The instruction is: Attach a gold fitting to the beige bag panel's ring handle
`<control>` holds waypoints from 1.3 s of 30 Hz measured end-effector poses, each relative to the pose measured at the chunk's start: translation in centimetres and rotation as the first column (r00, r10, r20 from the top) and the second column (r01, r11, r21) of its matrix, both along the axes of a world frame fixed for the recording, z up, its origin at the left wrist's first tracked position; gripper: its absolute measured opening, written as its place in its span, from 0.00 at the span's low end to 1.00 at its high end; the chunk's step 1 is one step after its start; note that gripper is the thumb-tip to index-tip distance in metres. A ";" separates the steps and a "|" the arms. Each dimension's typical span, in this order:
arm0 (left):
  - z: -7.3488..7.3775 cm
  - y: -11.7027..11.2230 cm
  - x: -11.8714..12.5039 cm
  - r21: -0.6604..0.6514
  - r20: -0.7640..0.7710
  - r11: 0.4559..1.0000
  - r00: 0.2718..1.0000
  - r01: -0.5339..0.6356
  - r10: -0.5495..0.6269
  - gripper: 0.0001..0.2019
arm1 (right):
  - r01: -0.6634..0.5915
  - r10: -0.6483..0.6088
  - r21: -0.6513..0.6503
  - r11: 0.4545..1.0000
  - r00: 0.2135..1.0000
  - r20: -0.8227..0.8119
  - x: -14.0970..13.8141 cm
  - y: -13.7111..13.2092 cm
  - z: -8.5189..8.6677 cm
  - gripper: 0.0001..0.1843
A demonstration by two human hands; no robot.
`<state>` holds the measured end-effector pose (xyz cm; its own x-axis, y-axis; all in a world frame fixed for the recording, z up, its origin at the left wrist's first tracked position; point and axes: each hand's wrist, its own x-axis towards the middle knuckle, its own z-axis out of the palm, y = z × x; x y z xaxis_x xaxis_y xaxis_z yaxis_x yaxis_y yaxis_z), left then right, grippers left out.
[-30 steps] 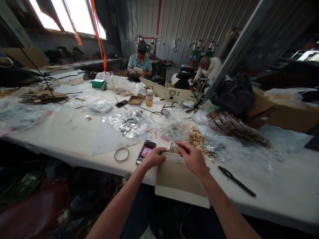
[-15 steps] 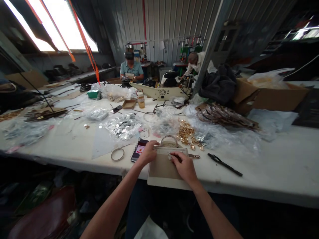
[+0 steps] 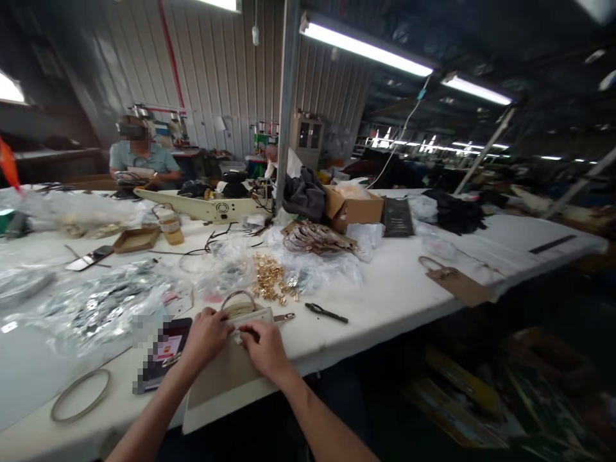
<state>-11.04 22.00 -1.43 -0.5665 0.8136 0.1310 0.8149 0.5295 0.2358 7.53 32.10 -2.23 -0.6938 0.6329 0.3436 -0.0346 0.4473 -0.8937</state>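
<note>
A beige bag panel [image 3: 221, 378] with a loop handle [image 3: 239, 296] at its top lies at the table's front edge, partly over it. My left hand [image 3: 206, 340] grips the panel near its upper edge, fingers curled close to the handle. In my right hand [image 3: 267, 350], thumb and fingertips pinch at a small pale metal piece [image 3: 237, 337] against the panel. My fingers partly hide that piece. A short strap with a metal end [image 3: 283, 317] sticks out beyond the panel's right side. To the right lies a black hand tool [image 3: 327, 313].
Gold-coloured fittings [image 3: 269, 279] are heaped behind the panel. A phone [image 3: 168, 350] and a thin ring [image 3: 81, 394] lie to the left, near bagged metal plates [image 3: 115, 298]. A brown panel [image 3: 459, 287] rests further right. Across the table sits a person [image 3: 144, 160].
The view has swung to the right, showing more of the table there. My left hand has moved in from the panel's upper left corner, closer to the right hand and the metal piece.
</note>
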 end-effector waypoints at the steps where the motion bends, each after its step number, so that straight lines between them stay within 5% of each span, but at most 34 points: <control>1: 0.4 0.0 0.1 -0.030 -0.021 1.000 1.000 0.000 0.000 0.20 | 0.005 -0.005 -0.001 1.000 1.000 0.008 0.0 -0.1 0.1 0.15; 17: 1.8 0.6 -1.4 0.003 0.195 0.971 0.953 0.238 -0.234 0.18 | 0.005 -0.005 0.038 0.999 1.000 0.002 0.2 -0.2 0.4 0.15; 21: 3.5 1.1 -0.3 -0.042 0.149 0.963 0.955 0.266 -0.258 0.20 | -0.007 0.007 0.044 0.999 1.000 0.009 0.1 -0.2 -0.1 0.15; 26: 6.0 2.0 -0.9 -0.134 0.420 0.923 0.864 0.360 -0.276 0.22 | -0.021 0.020 0.029 0.999 0.999 0.024 0.3 -0.3 -0.5 0.12; 39: 5.4 3.6 -3.7 -0.166 0.635 0.889 0.736 0.427 -0.235 0.15 | -0.019 0.024 -0.131 0.991 0.999 0.037 0.4 -0.4 -1.5 0.17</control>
